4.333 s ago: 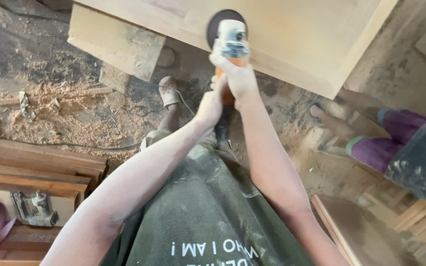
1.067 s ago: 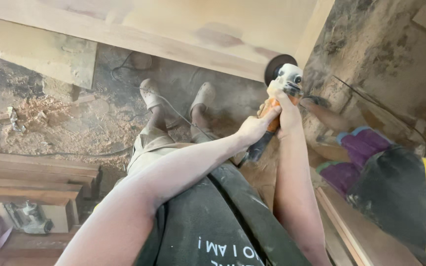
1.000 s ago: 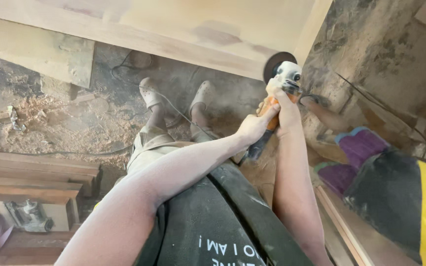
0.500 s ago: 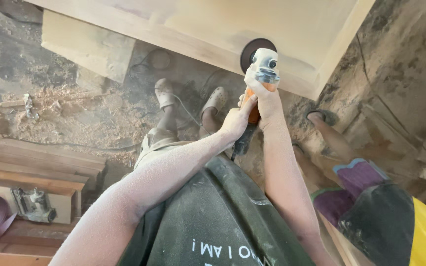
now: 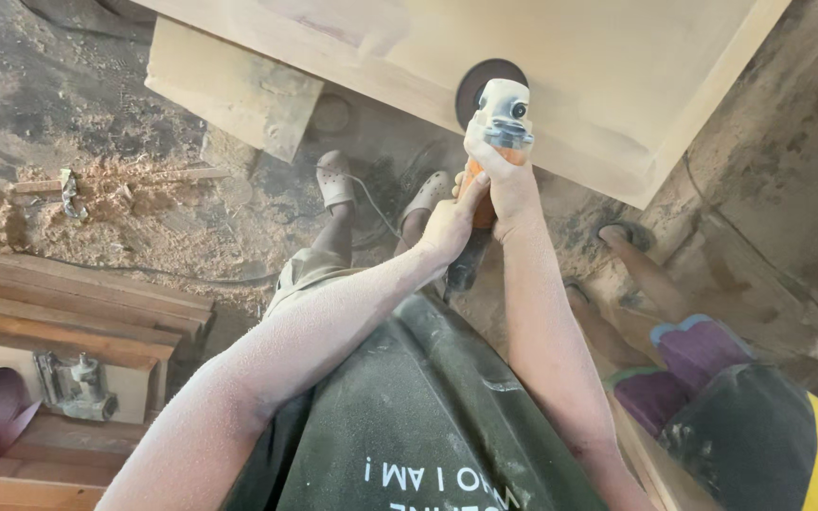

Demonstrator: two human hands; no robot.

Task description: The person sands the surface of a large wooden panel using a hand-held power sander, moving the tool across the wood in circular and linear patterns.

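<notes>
Both my hands grip an orange and white angle grinder (image 5: 496, 112). My right hand (image 5: 501, 178) wraps the body just behind the head. My left hand (image 5: 448, 227) holds the dark rear handle lower down. The grinder's dark round disc (image 5: 481, 83) rests against the near edge band of a large pale wooden panel (image 5: 608, 66) that fills the top of the view. My arms are coated in fine dust. My feet in pale clogs (image 5: 335, 180) stand on the floor under the panel's edge.
Another person's legs in purple shorts (image 5: 688, 364) and a sandalled foot (image 5: 625, 234) are at the right. Sawdust and shavings (image 5: 144, 222) cover the floor at left. Stacked planks (image 5: 68, 317) and a small power tool (image 5: 76, 386) lie at lower left. A wooden block (image 5: 234, 90) supports the panel.
The grinder has swept from the panel's right corner back to the left along its near edge, both hands still on it. The view has shifted with it.
</notes>
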